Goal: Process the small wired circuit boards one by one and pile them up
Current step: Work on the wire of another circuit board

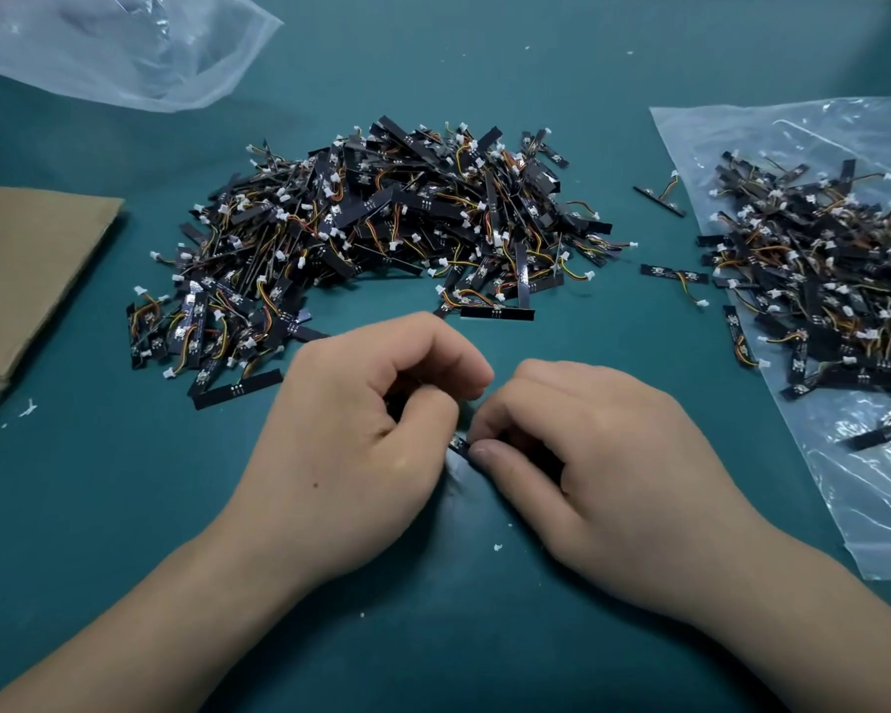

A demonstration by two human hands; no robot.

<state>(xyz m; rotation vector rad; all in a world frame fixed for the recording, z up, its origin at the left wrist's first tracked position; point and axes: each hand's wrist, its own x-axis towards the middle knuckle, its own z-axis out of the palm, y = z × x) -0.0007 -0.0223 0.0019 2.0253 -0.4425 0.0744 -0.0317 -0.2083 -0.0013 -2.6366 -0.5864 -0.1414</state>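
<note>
Here, both hands meet low over the teal desk (124,506), just in front of the big central heap of black wired boards (381,239). The right hand (597,455) pinches one end of a small black strip-shaped circuit board (459,445) between thumb and forefinger; only that end shows. The left hand (371,429) has its fingers curled tight beside it, seemingly gripping the board's other end, though its own fingers hide the contact. A second heap of boards (819,280) lies on a clear plastic bag (870,506) at right. Cannot tell which heap is finished stock. Judgement: the step in hand is working this single board. To do it well, grip the board by its edges, not by the thin coloured wires or white plug. Support both ends so the strip does not flex, and use small, controlled force. Then set it on one heap only, so the lots do not mix. White scraps (497,547) dot the desk near the wrists.
</note>
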